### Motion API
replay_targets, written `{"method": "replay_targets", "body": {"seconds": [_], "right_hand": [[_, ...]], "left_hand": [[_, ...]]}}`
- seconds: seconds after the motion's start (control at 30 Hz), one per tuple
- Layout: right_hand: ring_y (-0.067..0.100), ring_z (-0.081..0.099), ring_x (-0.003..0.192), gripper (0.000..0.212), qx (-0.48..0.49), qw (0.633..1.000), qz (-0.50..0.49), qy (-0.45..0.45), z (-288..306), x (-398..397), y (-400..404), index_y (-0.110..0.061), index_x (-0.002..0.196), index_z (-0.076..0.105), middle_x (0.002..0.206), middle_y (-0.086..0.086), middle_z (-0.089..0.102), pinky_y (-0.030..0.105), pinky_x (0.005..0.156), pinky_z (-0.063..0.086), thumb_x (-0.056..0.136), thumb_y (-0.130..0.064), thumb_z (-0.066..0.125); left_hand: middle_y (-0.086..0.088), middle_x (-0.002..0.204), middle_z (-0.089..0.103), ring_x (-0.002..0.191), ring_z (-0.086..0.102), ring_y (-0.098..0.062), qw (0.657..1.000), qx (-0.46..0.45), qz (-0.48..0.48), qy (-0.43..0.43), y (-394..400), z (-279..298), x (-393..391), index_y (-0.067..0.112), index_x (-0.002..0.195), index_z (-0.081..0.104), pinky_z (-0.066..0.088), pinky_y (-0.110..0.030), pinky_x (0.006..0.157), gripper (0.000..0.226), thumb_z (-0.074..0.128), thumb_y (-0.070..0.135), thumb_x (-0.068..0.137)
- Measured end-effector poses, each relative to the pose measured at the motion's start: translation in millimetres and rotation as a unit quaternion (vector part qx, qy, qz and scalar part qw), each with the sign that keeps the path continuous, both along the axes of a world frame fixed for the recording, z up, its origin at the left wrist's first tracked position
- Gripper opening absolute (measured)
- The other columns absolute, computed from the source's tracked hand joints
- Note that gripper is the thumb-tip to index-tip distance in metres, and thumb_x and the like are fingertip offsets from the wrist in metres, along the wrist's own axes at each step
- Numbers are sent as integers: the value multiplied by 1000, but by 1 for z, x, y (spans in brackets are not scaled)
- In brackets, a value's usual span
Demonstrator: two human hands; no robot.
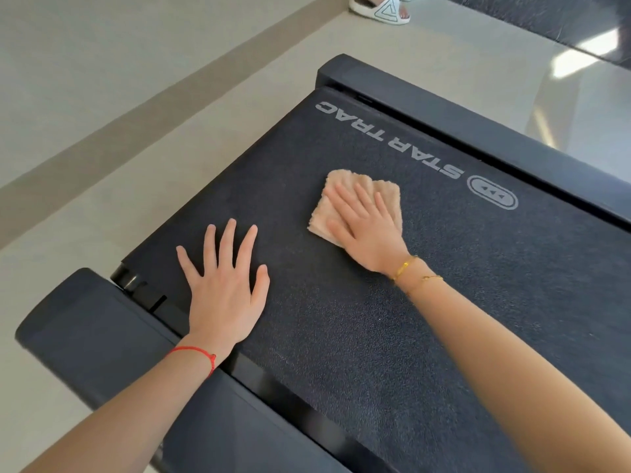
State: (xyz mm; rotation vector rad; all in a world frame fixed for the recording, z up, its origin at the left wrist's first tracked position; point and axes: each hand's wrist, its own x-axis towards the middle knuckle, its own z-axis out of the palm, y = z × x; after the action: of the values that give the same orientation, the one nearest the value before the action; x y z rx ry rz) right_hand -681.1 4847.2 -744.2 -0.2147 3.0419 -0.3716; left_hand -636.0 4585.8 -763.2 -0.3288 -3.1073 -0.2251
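Note:
A black treadmill belt (375, 319) with "STAR TRAC" lettering fills the middle of the view. A folded beige cloth (351, 187) lies flat on the belt near the lettering. My right hand (365, 227) presses down on the cloth with straight, spread fingers, covering most of it. My left hand (225, 285) rests flat on the bare belt to the left of the cloth, fingers spread, close to the belt's end.
Dark side rails (478, 131) run along both sides of the belt, and a rounded end cap (88, 329) sits at the lower left. Beige tiled floor (102, 97) surrounds the machine. A person's foot in a white sandal (379, 8) stands at the top edge.

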Motion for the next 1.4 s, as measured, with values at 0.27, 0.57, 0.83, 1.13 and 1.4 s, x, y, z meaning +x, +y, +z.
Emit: {"method": "replay_targets", "body": {"seconds": [0.27,0.57,0.83,1.13,1.4], "right_hand": [[23,-10,152,57,5,983,-179,-43,3,-79,4,-29,158,1,165,-9,-6,48,121,-11,105,-46,13],[19,-5,152,56,12,998,61,0,-1,0,-50,-33,158,8,165,-13,2,44,122,-9,106,-46,22],[18,-9,152,56,10,988,-151,-32,0,52,40,-36,157,2,164,-17,-5,43,122,-10,105,-49,17],[18,-11,152,57,16,999,-41,-21,2,145,-35,-36,157,2,164,-17,-6,46,122,-8,104,-48,16],[14,-9,152,55,2,995,-94,-12,3,219,15,-41,156,5,163,-22,-3,42,123,-7,104,-50,19]], "left_hand": [[-7,163,20,151,13,-33,1000,-1,3,5,1,-1,-1,27,156,23,9,-72,114,64,16,49,96],[-6,163,20,151,12,-32,1000,6,5,6,0,0,0,27,156,23,9,-71,115,63,19,48,96],[-7,163,21,151,12,-32,999,30,9,11,0,2,1,28,155,24,7,-70,115,60,32,44,98],[-9,163,22,151,13,-34,1000,20,-5,15,0,4,5,24,156,24,8,-71,114,58,35,40,101],[-6,163,24,152,13,-26,995,42,-86,7,37,9,42,23,156,26,9,-68,117,56,35,34,102]]}}
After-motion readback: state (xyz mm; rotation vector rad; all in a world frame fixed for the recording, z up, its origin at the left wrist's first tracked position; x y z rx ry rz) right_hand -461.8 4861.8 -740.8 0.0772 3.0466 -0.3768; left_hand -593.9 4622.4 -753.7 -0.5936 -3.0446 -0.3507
